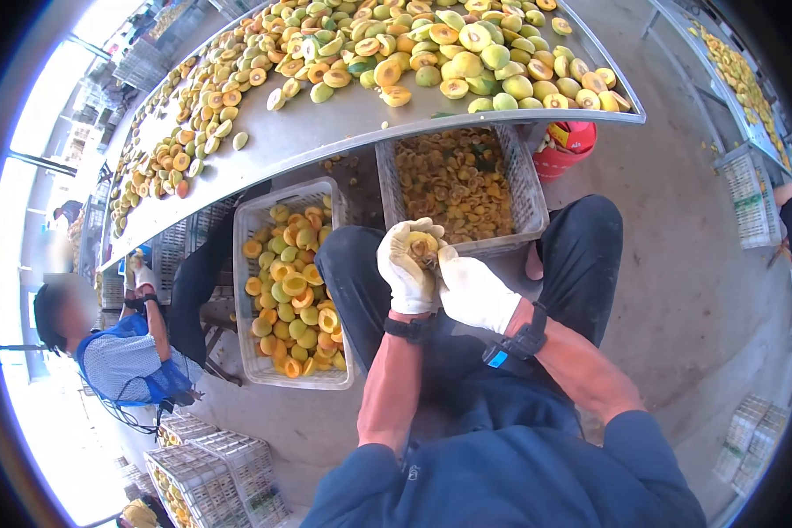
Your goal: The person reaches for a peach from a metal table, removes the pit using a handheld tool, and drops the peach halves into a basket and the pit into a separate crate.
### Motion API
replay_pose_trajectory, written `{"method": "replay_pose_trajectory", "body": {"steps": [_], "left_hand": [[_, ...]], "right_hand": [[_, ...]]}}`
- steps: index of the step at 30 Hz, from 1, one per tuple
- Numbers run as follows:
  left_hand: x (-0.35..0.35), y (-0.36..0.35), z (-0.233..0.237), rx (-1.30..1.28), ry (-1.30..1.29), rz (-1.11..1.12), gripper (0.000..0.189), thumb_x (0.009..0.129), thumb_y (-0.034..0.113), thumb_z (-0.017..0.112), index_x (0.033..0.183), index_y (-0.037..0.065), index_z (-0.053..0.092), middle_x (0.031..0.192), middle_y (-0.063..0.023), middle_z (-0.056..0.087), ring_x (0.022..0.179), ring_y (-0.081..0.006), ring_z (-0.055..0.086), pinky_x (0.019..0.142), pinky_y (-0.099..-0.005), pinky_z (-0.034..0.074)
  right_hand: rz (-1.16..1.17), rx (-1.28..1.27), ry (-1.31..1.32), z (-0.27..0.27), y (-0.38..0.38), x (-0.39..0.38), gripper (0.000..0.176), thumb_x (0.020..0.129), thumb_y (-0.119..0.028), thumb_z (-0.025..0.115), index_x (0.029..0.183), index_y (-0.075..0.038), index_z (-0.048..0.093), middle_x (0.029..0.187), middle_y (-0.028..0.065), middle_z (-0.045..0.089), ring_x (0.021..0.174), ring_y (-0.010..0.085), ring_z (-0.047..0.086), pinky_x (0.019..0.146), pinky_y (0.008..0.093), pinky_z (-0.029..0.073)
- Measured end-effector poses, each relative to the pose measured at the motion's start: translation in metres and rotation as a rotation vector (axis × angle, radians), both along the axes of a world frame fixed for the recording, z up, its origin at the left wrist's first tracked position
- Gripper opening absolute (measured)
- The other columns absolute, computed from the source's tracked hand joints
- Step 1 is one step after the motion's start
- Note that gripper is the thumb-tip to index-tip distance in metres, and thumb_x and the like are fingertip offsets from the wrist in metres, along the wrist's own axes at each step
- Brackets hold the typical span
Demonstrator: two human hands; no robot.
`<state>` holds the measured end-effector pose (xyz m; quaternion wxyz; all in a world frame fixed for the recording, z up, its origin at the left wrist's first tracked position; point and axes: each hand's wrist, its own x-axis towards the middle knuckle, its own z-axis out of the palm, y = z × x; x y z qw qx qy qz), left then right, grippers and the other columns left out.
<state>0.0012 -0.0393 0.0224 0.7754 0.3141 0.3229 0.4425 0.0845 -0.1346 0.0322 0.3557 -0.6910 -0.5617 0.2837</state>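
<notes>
Both my hands wear white gloves and meet above my lap, in front of the crate of pits. My left hand [408, 275] is wrapped round a peach half [423, 245], its cut side and brownish centre facing up. Close against the fruit's right side, my right hand [477, 289] has its fingers closed. Whatever lies inside those right fingers is hidden. On the metal table [326, 123] ahead lie many halved yellow-green peaches [475, 37]. Below and to the left, a white plastic crate [246, 220] holds hollowed peach halves [295, 283].
Under the table edge stands a grey crate [528, 189] of brownish pits and scraps [453, 180]. A red bucket [565, 158] is beside it. At left sits a co-worker [136, 356] with gloved hands at the table. Stacked crates [211, 475] stand behind at lower left.
</notes>
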Motion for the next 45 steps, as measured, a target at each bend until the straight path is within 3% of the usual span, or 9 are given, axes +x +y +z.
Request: {"method": "replay_pose_trajectory", "body": {"steps": [3, 10, 20, 28, 35, 40, 41, 42, 45], "left_hand": [[0.005, 0.005, 0.002, -0.267, -0.226, -0.024, 0.030, 0.093, 0.026, 0.053, 0.095, -0.002, 0.063, 0.087, -0.0191, 0.066, 0.073, -0.0293, 0.063, 0.071, -0.0382, 0.053], [0.007, 0.005, 0.005, -0.202, -0.343, -0.064, 0.026, 0.092, 0.025, 0.055, 0.094, 0.000, 0.063, 0.091, -0.0174, 0.065, 0.082, -0.0285, 0.062, 0.077, -0.0379, 0.052], [-0.008, 0.005, 0.004, -0.076, -0.305, -0.088, 0.016, 0.091, 0.019, 0.052, 0.092, 0.004, 0.058, 0.088, -0.0149, 0.065, 0.079, -0.0273, 0.062, 0.074, -0.0368, 0.051], [-0.007, 0.011, -0.007, 0.126, 0.144, -0.276, 0.022, 0.088, 0.021, 0.051, 0.087, 0.001, 0.062, 0.084, -0.0154, 0.067, 0.073, -0.0237, 0.063, 0.070, -0.0340, 0.053], [-0.005, -0.006, 0.008, -0.029, -0.107, -0.084, 0.021, 0.089, 0.021, 0.050, 0.089, 0.002, 0.058, 0.083, -0.0175, 0.065, 0.073, -0.0261, 0.062, 0.071, -0.0354, 0.052], [-0.006, 0.000, 0.018, 0.202, 0.000, -0.115, 0.022, 0.090, 0.021, 0.054, 0.098, 0.001, 0.058, 0.094, -0.0174, 0.066, 0.083, -0.0266, 0.064, 0.077, -0.0378, 0.053], [-0.002, 0.001, 0.022, 0.161, -0.112, -0.165, 0.025, 0.090, 0.020, 0.055, 0.106, 0.000, 0.057, 0.103, -0.0174, 0.064, 0.091, -0.0271, 0.063, 0.084, -0.0392, 0.053], [0.001, 0.001, 0.028, 0.115, -0.221, -0.219, 0.030, 0.090, 0.019, 0.056, 0.113, 0.000, 0.056, 0.111, -0.0174, 0.063, 0.100, -0.0276, 0.063, 0.090, -0.0407, 0.053], [0.001, 0.009, 0.027, 0.121, -0.292, -0.278, 0.037, 0.091, 0.012, 0.061, 0.126, 0.000, 0.053, 0.124, -0.0180, 0.060, 0.113, -0.0295, 0.060, 0.099, -0.0444, 0.051]], "right_hand": [[-0.074, 0.094, -0.091, -0.006, 0.003, -0.006, 0.021, 0.088, -0.011, 0.051, 0.101, 0.004, 0.052, 0.079, 0.0234, 0.062, 0.073, 0.0417, 0.062, 0.066, 0.0496, 0.050], [-0.143, 0.064, -0.121, -0.005, 0.007, -0.010, 0.026, 0.088, -0.009, 0.048, 0.109, 0.007, 0.048, 0.083, 0.0276, 0.063, 0.074, 0.0434, 0.063, 0.066, 0.0511, 0.051], [0.043, -0.095, 0.045, 0.012, 0.005, 0.000, 0.022, 0.094, -0.010, 0.042, 0.102, 0.008, 0.053, 0.078, 0.0248, 0.062, 0.072, 0.0411, 0.061, 0.063, 0.0486, 0.049], [0.147, 0.101, -0.227, -0.012, -0.014, 0.008, 0.024, 0.090, -0.009, 0.046, 0.103, 0.009, 0.053, 0.075, 0.0230, 0.060, 0.070, 0.0403, 0.060, 0.062, 0.0481, 0.048], [0.004, -0.084, 0.072, 0.005, -0.003, -0.007, 0.034, 0.087, -0.008, 0.048, 0.115, 0.012, 0.045, 0.084, 0.0279, 0.064, 0.080, 0.0449, 0.062, 0.071, 0.0477, 0.051], [0.029, 0.164, 0.302, -0.001, 0.000, 0.004, 0.037, 0.086, -0.006, 0.053, 0.120, 0.005, 0.047, 0.088, 0.0162, 0.065, 0.081, 0.0350, 0.065, 0.079, 0.0411, 0.051], [0.010, 0.209, 0.229, 0.000, 0.002, 0.010, 0.037, 0.087, -0.007, 0.052, 0.122, 0.003, 0.045, 0.081, 0.0095, 0.061, 0.067, 0.0259, 0.061, 0.067, 0.0377, 0.053], [-0.071, -0.171, 0.518, 0.043, 0.001, 0.014, 0.032, 0.089, -0.008, 0.051, 0.119, 0.002, 0.046, 0.076, 0.0076, 0.056, 0.053, 0.0188, 0.056, 0.051, 0.0323, 0.049], [-0.116, -0.296, 0.731, 0.050, 0.004, 0.012, 0.026, 0.089, -0.008, 0.051, 0.114, 0.001, 0.046, 0.075, 0.0062, 0.054, 0.047, 0.0120, 0.051, 0.041, 0.0283, 0.042]]}}
